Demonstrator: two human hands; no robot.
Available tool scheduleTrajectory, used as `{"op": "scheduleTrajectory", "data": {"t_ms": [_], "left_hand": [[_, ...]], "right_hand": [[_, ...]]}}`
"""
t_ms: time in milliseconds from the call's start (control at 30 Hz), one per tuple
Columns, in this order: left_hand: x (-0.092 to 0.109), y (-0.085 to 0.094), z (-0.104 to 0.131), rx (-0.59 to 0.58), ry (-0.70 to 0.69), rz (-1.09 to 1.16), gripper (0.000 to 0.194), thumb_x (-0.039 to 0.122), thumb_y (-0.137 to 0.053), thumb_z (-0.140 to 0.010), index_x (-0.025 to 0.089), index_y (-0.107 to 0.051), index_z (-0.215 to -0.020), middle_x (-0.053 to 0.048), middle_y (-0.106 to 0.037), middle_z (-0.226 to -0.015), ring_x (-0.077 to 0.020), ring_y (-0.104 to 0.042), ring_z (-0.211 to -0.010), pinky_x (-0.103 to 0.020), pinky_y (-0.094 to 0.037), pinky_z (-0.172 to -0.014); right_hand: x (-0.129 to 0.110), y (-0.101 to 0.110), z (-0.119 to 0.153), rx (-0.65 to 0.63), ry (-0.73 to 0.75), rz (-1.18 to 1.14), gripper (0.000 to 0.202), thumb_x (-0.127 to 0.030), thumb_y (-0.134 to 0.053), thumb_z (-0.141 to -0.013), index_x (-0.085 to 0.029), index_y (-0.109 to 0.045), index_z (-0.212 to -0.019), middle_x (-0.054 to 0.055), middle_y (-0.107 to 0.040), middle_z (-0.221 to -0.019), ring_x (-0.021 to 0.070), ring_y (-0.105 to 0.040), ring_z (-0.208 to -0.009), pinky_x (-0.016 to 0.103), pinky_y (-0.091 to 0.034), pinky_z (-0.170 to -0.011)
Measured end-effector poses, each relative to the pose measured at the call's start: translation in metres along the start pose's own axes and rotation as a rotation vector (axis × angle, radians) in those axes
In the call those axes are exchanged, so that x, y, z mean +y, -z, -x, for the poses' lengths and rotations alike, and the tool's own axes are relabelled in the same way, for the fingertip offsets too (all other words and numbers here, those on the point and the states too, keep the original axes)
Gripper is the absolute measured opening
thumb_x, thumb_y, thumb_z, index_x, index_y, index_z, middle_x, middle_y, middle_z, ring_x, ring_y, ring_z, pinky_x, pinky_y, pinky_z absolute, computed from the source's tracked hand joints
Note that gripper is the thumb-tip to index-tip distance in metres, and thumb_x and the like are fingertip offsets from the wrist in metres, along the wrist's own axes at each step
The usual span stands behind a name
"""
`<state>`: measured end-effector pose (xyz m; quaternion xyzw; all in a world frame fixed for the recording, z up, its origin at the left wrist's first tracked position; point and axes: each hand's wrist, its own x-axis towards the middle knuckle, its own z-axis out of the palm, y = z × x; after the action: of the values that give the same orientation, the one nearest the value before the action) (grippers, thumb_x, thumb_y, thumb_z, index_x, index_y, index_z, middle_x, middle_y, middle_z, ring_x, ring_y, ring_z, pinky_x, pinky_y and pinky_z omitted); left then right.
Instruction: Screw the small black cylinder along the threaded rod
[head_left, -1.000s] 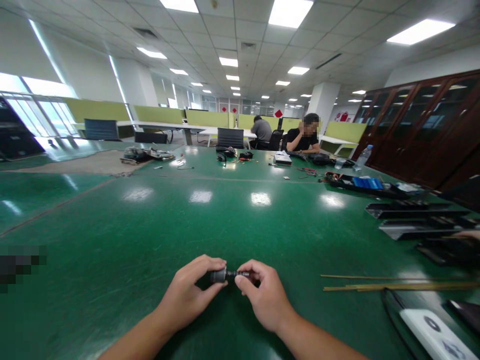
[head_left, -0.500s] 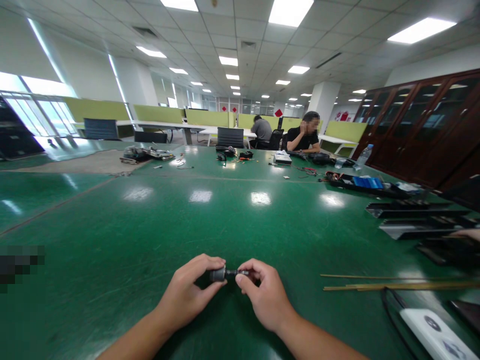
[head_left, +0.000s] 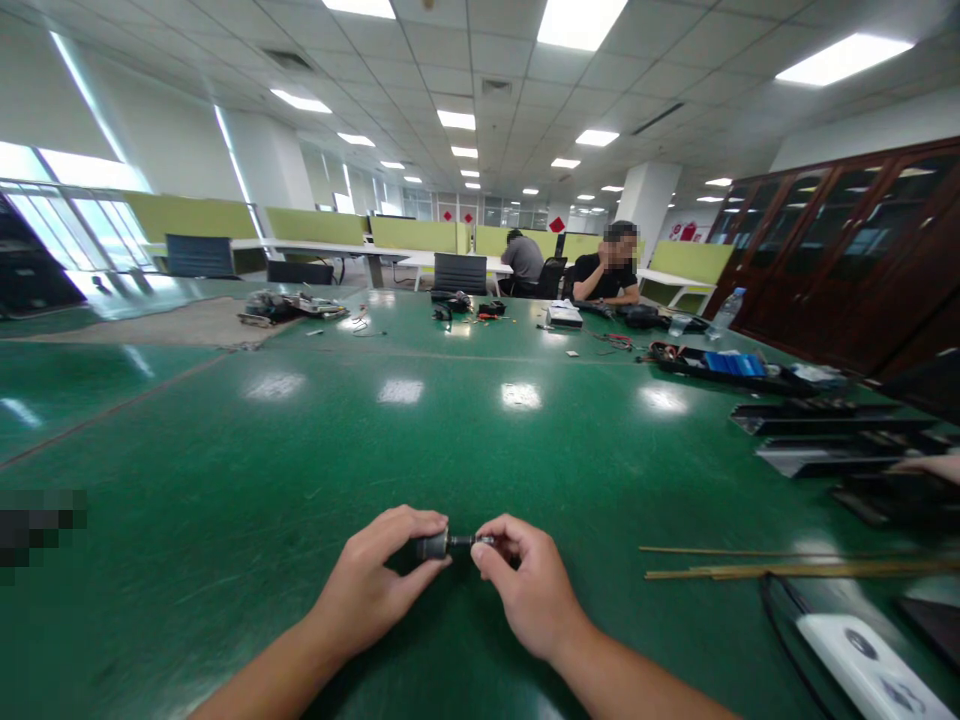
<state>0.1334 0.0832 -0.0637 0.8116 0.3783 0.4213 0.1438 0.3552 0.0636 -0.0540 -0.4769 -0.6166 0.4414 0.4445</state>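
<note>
Near the front edge of the green table [head_left: 337,430], my left hand [head_left: 379,570] grips a short dark cylinder [head_left: 433,545] between thumb and fingers. A thin dark shaft [head_left: 461,541] reaches from the cylinder's right end toward my right hand [head_left: 529,575]. The thumb and fingertips of my right hand pinch the metallic far end of this shaft. Both hands hold the part level, just over the tabletop. The curled fingers of my right hand hide some of the shaft's tip.
Thin brass-coloured rods [head_left: 750,573], a white device [head_left: 874,665] and its black cable lie to the right. Black metal channels [head_left: 832,453] and another person's hand [head_left: 934,466] are farther right. Tools, a bottle [head_left: 726,313] and a seated person [head_left: 606,270] are at the far side.
The view has shifted very slightly. Both hands keep their hold on the part, with hardly any visible movement.
</note>
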Motion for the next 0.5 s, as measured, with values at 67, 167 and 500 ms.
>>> {"op": "scheduleTrajectory", "data": {"t_ms": [67, 167, 500], "left_hand": [[-0.0002, 0.0001, 0.0001, 0.006, 0.003, -0.009, 0.031, 0.021, -0.073, -0.085, 0.027, -0.063, -0.113, -0.002, -0.068, -0.110, -0.0171, -0.065, -0.103, -0.031, -0.054, -0.092], [-0.0013, 0.0001, 0.0005, 0.007, 0.015, -0.022, 0.032, 0.022, -0.073, -0.085, 0.028, -0.062, -0.114, -0.001, -0.068, -0.111, -0.0168, -0.065, -0.105, -0.031, -0.053, -0.094], [-0.0024, 0.0012, 0.0000, 0.004, 0.034, -0.028, 0.032, 0.023, -0.073, -0.085, 0.027, -0.062, -0.114, -0.002, -0.069, -0.111, -0.0174, -0.065, -0.104, -0.032, -0.053, -0.093]], "right_hand": [[0.0005, 0.0000, -0.0003, 0.006, 0.000, -0.016, 0.014, -0.029, -0.062, -0.090, -0.017, -0.069, -0.091, 0.000, -0.062, -0.073, 0.0139, -0.057, -0.068, 0.024, -0.041, -0.062], [0.0018, -0.0001, -0.0005, 0.011, 0.004, -0.033, 0.015, -0.030, -0.062, -0.090, -0.017, -0.069, -0.092, 0.000, -0.061, -0.073, 0.0139, -0.057, -0.068, 0.024, -0.040, -0.062], [0.0038, -0.0004, -0.0009, 0.014, 0.006, -0.051, 0.016, -0.031, -0.061, -0.092, -0.018, -0.069, -0.097, 0.001, -0.064, -0.078, 0.0145, -0.059, -0.070, 0.024, -0.042, -0.063]]}}
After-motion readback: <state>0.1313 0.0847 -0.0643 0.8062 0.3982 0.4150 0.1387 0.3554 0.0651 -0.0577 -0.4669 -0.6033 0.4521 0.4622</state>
